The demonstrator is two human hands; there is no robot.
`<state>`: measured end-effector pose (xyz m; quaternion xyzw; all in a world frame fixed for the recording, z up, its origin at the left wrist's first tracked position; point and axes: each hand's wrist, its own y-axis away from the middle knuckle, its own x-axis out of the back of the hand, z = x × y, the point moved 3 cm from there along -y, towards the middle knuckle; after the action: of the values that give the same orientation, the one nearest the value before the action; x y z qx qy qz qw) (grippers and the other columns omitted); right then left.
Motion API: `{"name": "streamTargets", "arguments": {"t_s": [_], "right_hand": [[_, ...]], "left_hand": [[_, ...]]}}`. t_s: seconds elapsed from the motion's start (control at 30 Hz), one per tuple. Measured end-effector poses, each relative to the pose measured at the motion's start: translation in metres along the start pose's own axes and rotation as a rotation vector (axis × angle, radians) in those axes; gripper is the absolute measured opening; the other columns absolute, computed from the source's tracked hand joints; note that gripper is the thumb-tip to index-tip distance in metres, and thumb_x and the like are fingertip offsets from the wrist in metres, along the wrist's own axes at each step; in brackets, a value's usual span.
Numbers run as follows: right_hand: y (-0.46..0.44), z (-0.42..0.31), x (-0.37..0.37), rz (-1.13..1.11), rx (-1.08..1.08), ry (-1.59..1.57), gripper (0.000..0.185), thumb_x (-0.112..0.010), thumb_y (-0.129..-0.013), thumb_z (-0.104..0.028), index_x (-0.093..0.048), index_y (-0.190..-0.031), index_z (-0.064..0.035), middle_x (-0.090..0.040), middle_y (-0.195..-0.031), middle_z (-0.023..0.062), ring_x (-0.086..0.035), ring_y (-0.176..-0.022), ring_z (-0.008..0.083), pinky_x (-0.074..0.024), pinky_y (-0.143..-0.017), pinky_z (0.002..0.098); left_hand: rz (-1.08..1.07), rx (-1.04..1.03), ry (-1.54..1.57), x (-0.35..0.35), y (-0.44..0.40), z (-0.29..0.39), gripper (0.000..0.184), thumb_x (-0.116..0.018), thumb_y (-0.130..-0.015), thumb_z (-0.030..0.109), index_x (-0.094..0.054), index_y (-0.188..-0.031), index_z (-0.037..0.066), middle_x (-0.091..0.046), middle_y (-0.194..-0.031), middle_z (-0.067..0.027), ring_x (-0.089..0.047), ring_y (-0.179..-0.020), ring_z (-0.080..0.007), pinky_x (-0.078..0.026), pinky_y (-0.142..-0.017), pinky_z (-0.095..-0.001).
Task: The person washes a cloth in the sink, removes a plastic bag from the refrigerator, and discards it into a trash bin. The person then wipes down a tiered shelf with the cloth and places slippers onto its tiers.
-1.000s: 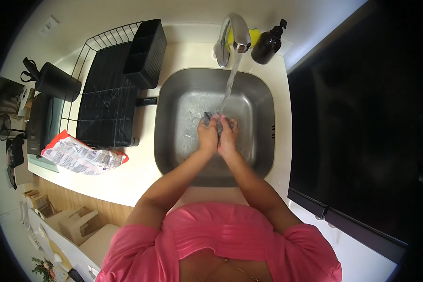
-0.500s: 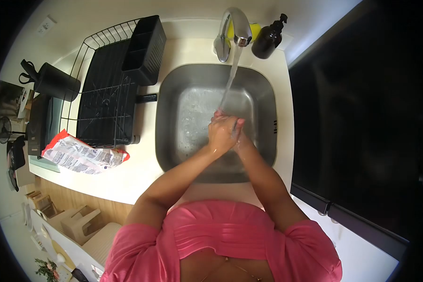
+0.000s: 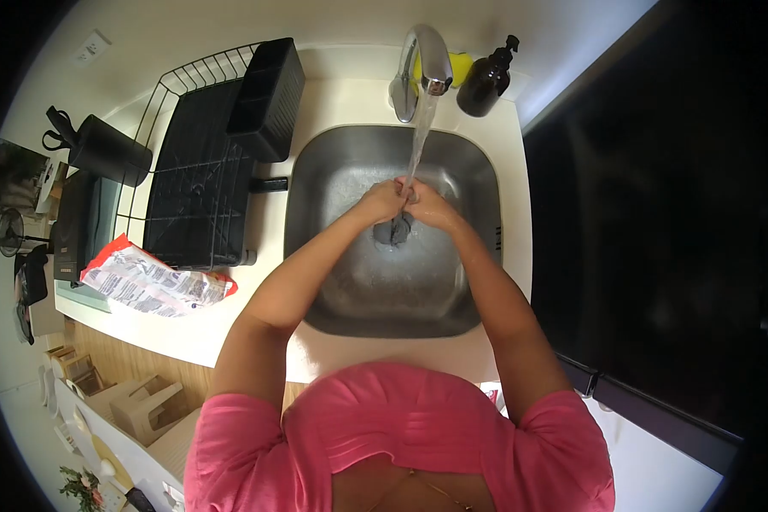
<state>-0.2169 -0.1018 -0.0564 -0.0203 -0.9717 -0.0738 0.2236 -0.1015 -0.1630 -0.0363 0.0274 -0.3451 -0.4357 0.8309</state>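
Water runs from the chrome faucet [image 3: 429, 64] in a stream [image 3: 420, 136] onto my two hands, which meet over the steel sink [image 3: 375, 303]. My left hand [image 3: 382, 203] is wet, with its fingers bent loosely toward the stream. Against it, palm turned partly up, lies my right hand [image 3: 429, 207], its fingers touching the left ones. Neither hand shows any object in it. Just below them, the dark drain [image 3: 393, 230] is partly covered by my hands. Where the fingers overlap, some of them are hidden.
A dark pump bottle [image 3: 486, 84] and a yellow sponge-like item [image 3: 459, 68] stand behind the sink. On the left are a black dish rack [image 3: 188, 171], a utensil holder [image 3: 269, 98], a black cup [image 3: 111, 151] and a red-and-white bag [image 3: 158, 282].
My hands were clasped together, the left over the right, beside the stream. They have parted into a looser cupped pose, moved up under the water, and uncovered the drain.
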Motion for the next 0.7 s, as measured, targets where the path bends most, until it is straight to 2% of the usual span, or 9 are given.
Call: {"name": "streamTargets", "arguments": {"t_s": [0.07, 0.17, 0.27, 0.3, 0.4, 0.47, 0.53, 0.63, 0.7], "right_hand": [[-0.003, 0.005, -0.003, -0.154, -0.019, 0.104, 0.034, -0.059, -0.081, -0.016, -0.052, -0.111, -0.0013, -0.061, -0.101, 0.0113, -0.057, -0.091, 0.0179, -0.0445, -0.078, 0.0305], [0.008, -0.003, 0.007, -0.159, -0.084, 0.336, 0.030, -0.059, -0.082, -0.021, -0.056, -0.105, -0.0022, -0.062, -0.095, 0.0142, -0.058, -0.089, 0.0166, -0.0444, -0.077, 0.0307], [0.030, 0.008, 0.011, -0.068, -0.258, 0.373, 0.034, -0.063, -0.074, -0.029, -0.061, -0.094, -0.0003, -0.063, -0.090, 0.0169, -0.059, -0.087, 0.0331, -0.0431, -0.082, 0.0353], [0.034, 0.006, 0.012, -0.007, -0.263, 0.323, 0.034, -0.063, -0.075, -0.028, -0.061, -0.094, 0.0001, -0.063, -0.089, 0.0165, -0.059, -0.086, 0.0322, -0.0429, -0.082, 0.0347], [0.038, -0.003, 0.009, 0.179, -0.170, 0.107, 0.033, -0.062, -0.076, -0.025, -0.061, -0.095, 0.0013, -0.063, -0.085, 0.0158, -0.060, -0.084, 0.0301, -0.0425, -0.082, 0.0331], [0.033, -0.011, -0.009, 0.323, 0.028, -0.127, 0.033, -0.062, -0.076, -0.025, -0.060, -0.096, 0.0019, -0.062, -0.083, 0.0157, -0.059, -0.082, 0.0291, -0.0425, -0.080, 0.0325], [0.036, -0.022, -0.033, 0.320, -0.104, -0.354, 0.030, -0.061, -0.076, -0.023, -0.060, -0.093, 0.0026, -0.060, -0.082, 0.0156, -0.058, -0.080, 0.0261, -0.0426, -0.078, 0.0322], [0.052, -0.031, -0.079, 0.417, -0.197, -0.390, 0.025, -0.059, -0.077, -0.020, -0.059, -0.087, 0.0036, -0.058, -0.080, 0.0161, -0.056, -0.077, 0.0219, -0.0426, -0.074, 0.0319], [0.062, -0.046, -0.100, 0.501, -0.117, -0.302, 0.022, -0.056, -0.078, -0.017, -0.057, -0.082, 0.0042, -0.057, -0.077, 0.0161, -0.053, -0.075, 0.0188, -0.0424, -0.071, 0.0315]], "left_hand": [[0.017, -0.011, -0.137, 0.013, 0.005, 0.019, 0.038, -0.052, -0.087, 0.033, -0.064, -0.093, -0.003, -0.064, -0.078, -0.0198, -0.061, -0.072, -0.0262, -0.045, -0.071, -0.0347], [0.060, -0.080, 0.073, 0.025, 0.003, 0.010, 0.035, -0.052, -0.086, 0.030, -0.063, -0.093, -0.002, -0.063, -0.082, -0.0232, -0.062, -0.080, -0.0351, -0.046, -0.072, -0.0389], [0.193, -0.066, 0.372, 0.049, 0.012, 0.003, 0.033, -0.059, -0.084, 0.029, -0.064, -0.092, -0.002, -0.065, -0.079, -0.0168, -0.063, -0.074, -0.0253, -0.046, -0.068, -0.0345], [0.327, 0.008, 0.286, 0.057, 0.017, -0.005, 0.037, -0.059, -0.084, 0.034, -0.064, -0.092, -0.002, -0.065, -0.077, -0.0097, -0.058, -0.069, -0.0155, -0.045, -0.065, -0.0321], [0.369, 0.085, 0.686, 0.030, 0.017, -0.055, 0.038, -0.058, -0.085, 0.035, -0.064, -0.098, 0.000, -0.065, -0.082, -0.0081, -0.058, -0.076, -0.0151, -0.045, -0.070, -0.0300], [0.256, 0.488, 0.634, 0.011, 0.051, -0.016, 0.060, -0.050, -0.086, 0.050, -0.044, -0.125, 0.005, -0.050, -0.122, -0.0159, -0.048, -0.111, -0.0301, -0.036, -0.095, -0.0420], [-0.079, 0.681, 1.136, -0.026, 0.044, -0.026, 0.071, -0.041, -0.085, 0.058, -0.036, -0.129, 0.002, -0.042, -0.128, -0.0180, -0.045, -0.113, -0.0322, -0.032, -0.098, -0.0478], [-0.320, 0.595, 1.878, -0.080, 0.012, -0.075, 0.068, -0.040, -0.087, 0.055, -0.033, -0.128, 0.002, -0.043, -0.124, -0.0203, -0.036, -0.119, -0.0392, -0.029, -0.095, -0.0598], [-0.070, 0.598, 1.516, -0.081, 0.016, -0.072, 0.062, -0.035, -0.089, 0.048, -0.037, -0.126, -0.001, -0.043, -0.125, -0.0207, -0.044, -0.113, -0.0350, -0.034, -0.096, -0.0489]]}}
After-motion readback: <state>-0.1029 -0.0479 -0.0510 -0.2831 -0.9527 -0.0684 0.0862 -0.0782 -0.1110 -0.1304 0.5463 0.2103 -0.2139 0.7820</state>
